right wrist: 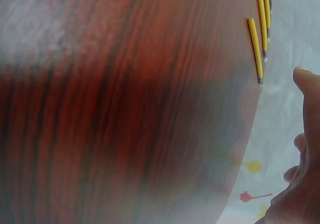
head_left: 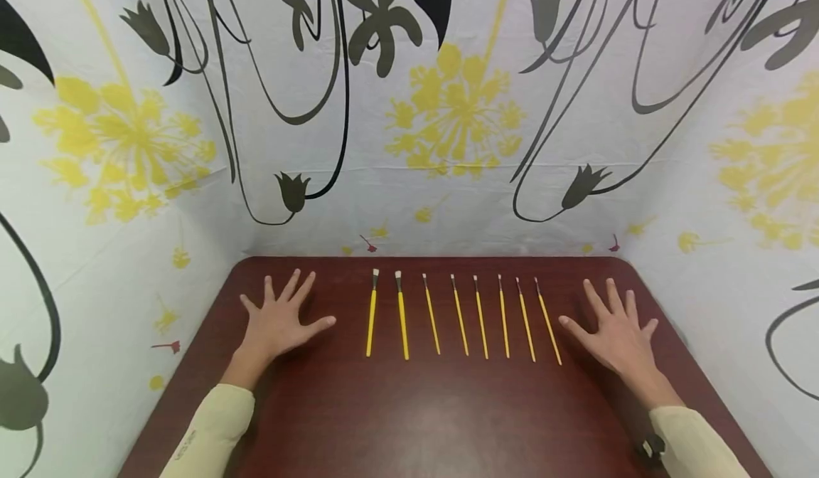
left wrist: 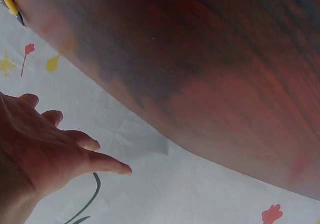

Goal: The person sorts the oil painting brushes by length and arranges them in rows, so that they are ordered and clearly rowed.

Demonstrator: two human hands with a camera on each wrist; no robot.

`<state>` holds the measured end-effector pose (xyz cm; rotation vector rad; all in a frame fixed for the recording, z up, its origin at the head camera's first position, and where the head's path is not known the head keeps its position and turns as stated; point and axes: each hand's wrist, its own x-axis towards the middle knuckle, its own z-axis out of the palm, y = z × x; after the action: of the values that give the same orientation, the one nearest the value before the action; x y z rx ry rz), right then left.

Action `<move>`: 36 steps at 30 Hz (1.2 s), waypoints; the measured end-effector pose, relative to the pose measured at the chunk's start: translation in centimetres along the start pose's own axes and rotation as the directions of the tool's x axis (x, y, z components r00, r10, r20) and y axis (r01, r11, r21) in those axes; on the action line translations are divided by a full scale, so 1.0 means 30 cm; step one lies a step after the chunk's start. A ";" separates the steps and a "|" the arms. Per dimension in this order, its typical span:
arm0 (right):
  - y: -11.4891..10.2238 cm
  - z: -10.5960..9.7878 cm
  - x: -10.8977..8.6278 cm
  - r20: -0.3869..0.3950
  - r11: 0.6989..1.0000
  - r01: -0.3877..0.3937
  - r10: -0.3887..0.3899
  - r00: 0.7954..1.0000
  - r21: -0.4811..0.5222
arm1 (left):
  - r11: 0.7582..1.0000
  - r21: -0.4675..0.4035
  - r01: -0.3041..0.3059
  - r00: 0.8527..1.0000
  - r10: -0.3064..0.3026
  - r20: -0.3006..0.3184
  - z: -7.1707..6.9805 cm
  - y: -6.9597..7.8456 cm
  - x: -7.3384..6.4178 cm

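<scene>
- Paintbrushes [head_left: 481, 318], eight with yellow handles, lie apart in a row across the far half of the tabletop [head_left: 422, 421], between the two hands.
- We see their long axes run away from the person, bristles at the far end; most slant, bristle ends leaning left, while the leftmost brush [head_left: 371, 321] tips slightly right.
- Our key relation is the sideways gap: the rightmost brush [head_left: 549, 325] lies just left of the right hand [head_left: 619, 339], near its thumb; the leftmost brush lies right of the left hand [head_left: 279, 325], a little farther off. The right hand is thus nearer the row.
- Both hands are spread and hold nothing, thumbs toward the row; we cannot tell whether they touch the tabletop.
- Beyond, we see pale sleeves [head_left: 214, 421] and a flower-printed cloth [head_left: 461, 215] behind the far edge.
</scene>
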<state>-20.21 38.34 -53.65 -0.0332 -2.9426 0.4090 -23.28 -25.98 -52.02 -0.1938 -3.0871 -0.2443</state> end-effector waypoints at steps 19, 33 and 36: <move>-0.072 -0.008 0.002 -0.011 0.999 0.033 -0.033 0.999 0.024 | 1.000 -0.012 -0.003 1.000 0.003 -0.030 -0.003 0.011 -0.001; -0.162 0.000 0.021 0.034 0.994 0.073 -0.076 0.997 0.087 | 0.989 -0.144 -0.018 1.000 0.018 0.001 -0.016 0.071 0.012; -0.195 0.008 0.026 0.016 0.989 0.090 -0.092 0.996 0.119 | 0.980 -0.196 -0.025 0.999 0.028 0.016 -0.014 0.083 0.010</move>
<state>-21.00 32.69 -52.14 0.1206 -2.9213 0.5720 -23.26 -23.57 -51.21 -0.2445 -3.0733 -0.5487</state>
